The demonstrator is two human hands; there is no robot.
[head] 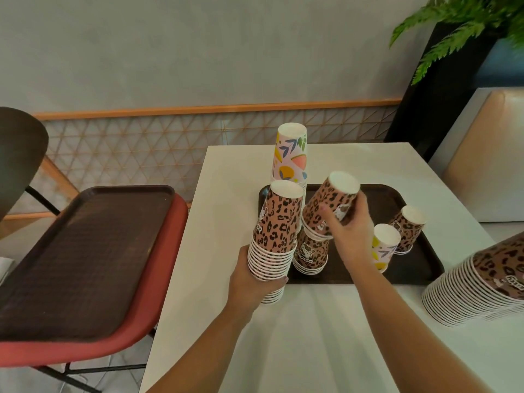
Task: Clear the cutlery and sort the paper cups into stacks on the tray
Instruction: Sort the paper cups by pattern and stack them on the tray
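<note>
A dark brown tray [408,268] lies on the white table [312,330]. My left hand [255,282] grips the lower part of a tall stack of upside-down leopard-print cups [279,222] at the tray's near left corner. My right hand [350,225] holds a short tilted stack of leopard-print cups [330,205] above another small leopard stack [310,255] standing on the tray. A tall floral cup stack [290,154] stands behind. A single floral cup [382,245] and a leopard cup [408,228] stand upside down on the tray's right side. No cutlery is visible.
A big leopard-print stack [479,285] lies tilted at the table's right edge. A second dark tray [79,259] rests on a red chair [158,279] to the left. A wall, a dark planter with a fern [459,38] and a beige seat [487,154] lie beyond.
</note>
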